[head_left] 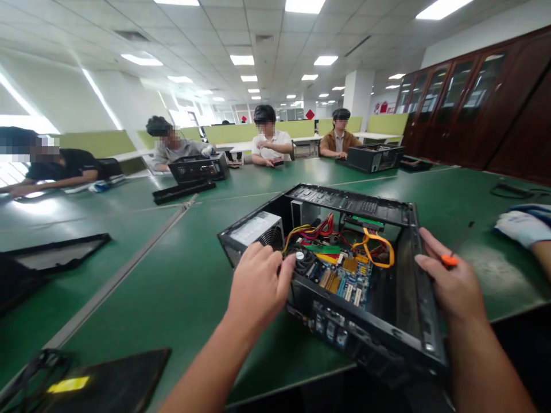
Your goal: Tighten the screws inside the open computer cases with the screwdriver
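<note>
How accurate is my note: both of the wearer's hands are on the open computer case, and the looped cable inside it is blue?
One error: the head view shows the looped cable is orange, not blue. The left hand and right hand are on the open computer case.

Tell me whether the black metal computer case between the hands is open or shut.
Open. The computer case is uncovered on its upward-facing side, so the blue circuit board and looped orange cable show inside.

Left fingers (259, 259) and right fingers (433, 269) hold the computer case (365, 319) — uncovered.
</note>
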`<state>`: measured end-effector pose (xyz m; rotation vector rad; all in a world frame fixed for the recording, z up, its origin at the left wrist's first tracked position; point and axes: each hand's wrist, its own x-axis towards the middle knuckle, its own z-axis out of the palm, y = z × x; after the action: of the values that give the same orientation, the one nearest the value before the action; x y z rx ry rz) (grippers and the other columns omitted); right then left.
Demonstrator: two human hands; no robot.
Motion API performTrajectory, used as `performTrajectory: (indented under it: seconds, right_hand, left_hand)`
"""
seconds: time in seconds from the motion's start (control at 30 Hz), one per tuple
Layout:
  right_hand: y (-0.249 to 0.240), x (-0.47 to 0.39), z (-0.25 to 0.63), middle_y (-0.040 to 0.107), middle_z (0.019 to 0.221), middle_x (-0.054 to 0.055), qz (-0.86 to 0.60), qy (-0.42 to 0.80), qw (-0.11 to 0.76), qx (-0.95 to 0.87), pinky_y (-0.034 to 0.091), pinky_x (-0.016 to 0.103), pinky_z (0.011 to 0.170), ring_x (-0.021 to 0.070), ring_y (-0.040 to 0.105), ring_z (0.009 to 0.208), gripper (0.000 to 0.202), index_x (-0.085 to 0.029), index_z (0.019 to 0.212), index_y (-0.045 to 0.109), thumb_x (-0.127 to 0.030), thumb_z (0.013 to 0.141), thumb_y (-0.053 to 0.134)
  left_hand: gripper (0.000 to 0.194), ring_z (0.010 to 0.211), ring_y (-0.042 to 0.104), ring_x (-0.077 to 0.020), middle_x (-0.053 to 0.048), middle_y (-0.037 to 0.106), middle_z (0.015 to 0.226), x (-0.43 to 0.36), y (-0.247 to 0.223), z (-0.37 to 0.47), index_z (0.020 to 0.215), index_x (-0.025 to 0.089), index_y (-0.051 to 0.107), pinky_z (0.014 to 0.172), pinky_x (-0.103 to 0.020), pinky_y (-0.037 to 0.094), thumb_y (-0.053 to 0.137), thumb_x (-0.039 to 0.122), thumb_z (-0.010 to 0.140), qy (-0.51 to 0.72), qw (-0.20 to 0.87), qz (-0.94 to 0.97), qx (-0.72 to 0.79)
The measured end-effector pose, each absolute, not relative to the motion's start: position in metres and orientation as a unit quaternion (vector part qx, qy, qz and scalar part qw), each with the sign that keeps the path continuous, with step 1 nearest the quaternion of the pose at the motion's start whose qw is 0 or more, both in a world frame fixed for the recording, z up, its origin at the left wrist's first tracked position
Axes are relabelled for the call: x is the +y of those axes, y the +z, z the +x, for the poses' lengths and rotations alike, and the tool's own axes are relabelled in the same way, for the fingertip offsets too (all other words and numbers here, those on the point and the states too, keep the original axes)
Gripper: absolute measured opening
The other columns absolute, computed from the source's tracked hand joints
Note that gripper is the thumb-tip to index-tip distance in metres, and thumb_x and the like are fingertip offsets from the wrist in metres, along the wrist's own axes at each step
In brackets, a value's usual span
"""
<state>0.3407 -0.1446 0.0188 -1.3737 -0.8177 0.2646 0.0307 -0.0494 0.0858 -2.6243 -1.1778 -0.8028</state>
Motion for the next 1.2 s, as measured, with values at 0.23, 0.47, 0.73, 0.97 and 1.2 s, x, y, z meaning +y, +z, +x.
performTrajectory:
  seconds: [0.23, 0.47, 0.73, 0.97, 1.2]
  right_hand:
    - [0.028, -0.101, 0.387, 0.064, 0.131, 0.000, -0.523, 0.309, 0.691, -0.392, 0.027, 0.044, 0.116, 0.0256, 0.051, 0.130, 0.056, -0.025, 0.128, 0.063, -0.030, 0.073, 0.062]
    - [0.029, -0.059, 0.387, 0.069, 0.123, 0.004, -0.473, 0.366, 0.707, -0.377, 0.040, 0.040, 0.107, 0.0277, 0.059, 0.120, 0.059, -0.020, 0.125, 0.065, -0.029, 0.067, 0.068]
    - [-0.009, -0.054, 0.399, 0.068, 0.120, 0.014, -0.413, 0.354, 0.794, -0.273, 0.055, 0.038, 0.062, 0.0240, 0.071, 0.070, 0.059, -0.024, 0.137, 0.049, -0.053, 0.086, 0.053]
    - [-0.009, -0.050, 0.391, 0.068, 0.074, -0.001, -0.434, 0.323, 0.795, -0.274, 0.048, 0.025, 0.052, 0.0138, 0.059, 0.052, 0.058, -0.022, 0.131, 0.057, -0.038, 0.077, 0.073]
    - [-0.006, -0.051, 0.390, 0.072, 0.089, 0.006, -0.447, 0.313, 0.788, -0.284, 0.048, 0.027, 0.052, 0.0182, 0.064, 0.064, 0.061, -0.023, 0.137, 0.053, -0.038, 0.080, 0.070]
  left_hand:
    - [0.038, 0.109, 0.059, -0.0261, -0.008, 0.066, 0.115, -0.114, 0.083, 0.000, 0.127, 0.024, 0.052, 0.116, -0.048, 0.029, 0.040, 0.037, 0.094, -0.283, -0.018, -0.911, -0.299]
    - [0.037, 0.121, 0.058, -0.0233, -0.003, 0.062, 0.132, -0.092, 0.137, 0.006, 0.132, 0.032, 0.053, 0.106, -0.036, 0.046, 0.043, 0.036, 0.096, -0.222, -0.046, -0.907, -0.354]
    - [0.095, 0.126, 0.055, -0.0305, -0.013, 0.054, 0.141, 0.013, 0.160, 0.076, 0.139, 0.019, 0.050, 0.107, -0.037, 0.043, 0.083, 0.052, 0.057, 0.165, -0.024, -0.947, -0.274]
    - [0.051, 0.091, 0.069, -0.0319, -0.012, 0.071, 0.104, 0.021, 0.128, 0.094, 0.109, 0.016, 0.067, 0.080, -0.040, 0.057, 0.073, 0.028, 0.059, 0.248, -0.006, -0.941, -0.228]
    - [0.069, 0.119, 0.061, -0.0252, -0.006, 0.062, 0.130, 0.040, 0.131, 0.085, 0.123, 0.026, 0.059, 0.103, -0.034, 0.048, 0.059, 0.001, 0.059, 0.204, -0.065, -0.965, -0.154]
